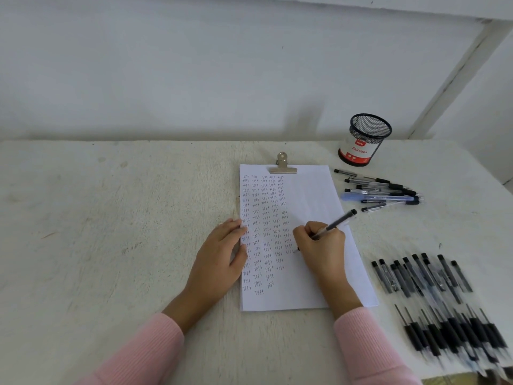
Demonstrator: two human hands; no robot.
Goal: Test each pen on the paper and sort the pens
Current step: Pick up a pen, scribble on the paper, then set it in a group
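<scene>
A white sheet of paper (313, 195) lies on the table under a metal clip (282, 165), its left half filled with columns of the handwritten word "test". My right hand (319, 245) grips a black pen (337, 223) with the tip down on the paper at the end of a row. My left hand (222, 251) rests flat on the paper's left edge. A small group of pens (380, 191), one light blue, lies right of the paper's top. A large row of black pens (441, 301) lies at the lower right.
A black mesh pen cup (365, 140) with a red and white "Ball Pens" label stands at the back right. The pale table (111, 232) meets a white wall behind. The table's right edge runs close past the pen rows.
</scene>
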